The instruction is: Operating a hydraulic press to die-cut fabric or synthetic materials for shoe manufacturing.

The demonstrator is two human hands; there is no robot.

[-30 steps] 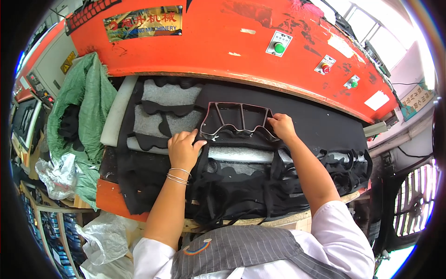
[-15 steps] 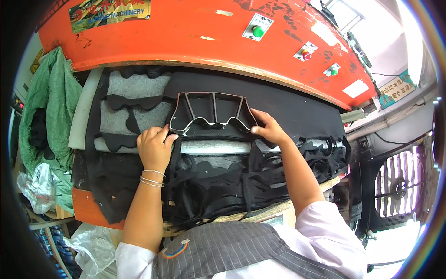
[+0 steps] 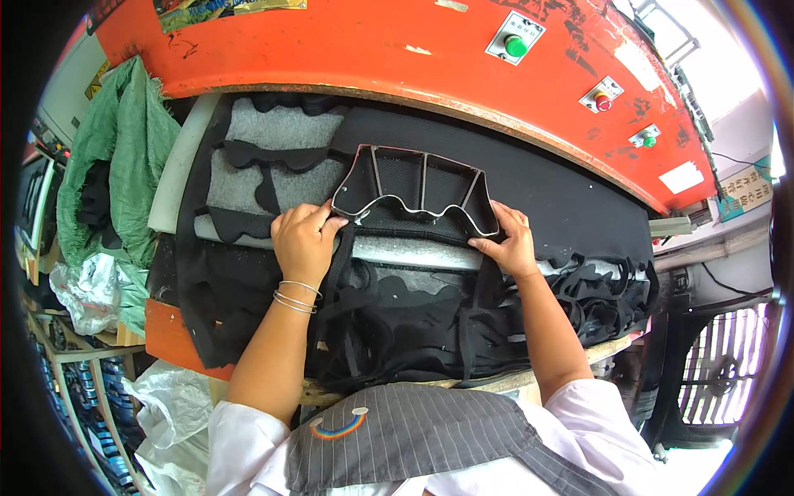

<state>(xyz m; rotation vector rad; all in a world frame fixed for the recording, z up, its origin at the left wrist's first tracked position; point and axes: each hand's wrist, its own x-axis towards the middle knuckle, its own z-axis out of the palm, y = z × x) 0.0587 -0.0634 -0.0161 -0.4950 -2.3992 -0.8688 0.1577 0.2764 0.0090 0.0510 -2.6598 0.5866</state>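
Observation:
A metal cutting die (image 3: 424, 183) with a scalloped near edge and several dividing ribs lies on black sheet material (image 3: 571, 186). My left hand (image 3: 304, 244) grips its left corner, with thumb and fingers closed about the frame. At the right corner my right hand (image 3: 511, 246) holds the die between thumb and fingers. To the left of the die, shaped openings in the black sheet expose a grey fibrous layer (image 3: 285, 124). Below the die, a pale roll-like edge (image 3: 413, 252) shows, with black cut scraps (image 3: 405, 322) heaped in front of it.
A red machine beam (image 3: 372, 58) spans the far side, bearing a green button (image 3: 515, 46) and a red button (image 3: 603, 102). A green woven sack (image 3: 112, 157) hangs at the left, above clear plastic bags (image 3: 91, 293). A slatted fan (image 3: 719, 372) stands at the right.
The head view has shifted, so the whole scene sits farther right and higher. Both hands keep hold of the die; its place on the black sheet looks about the same.

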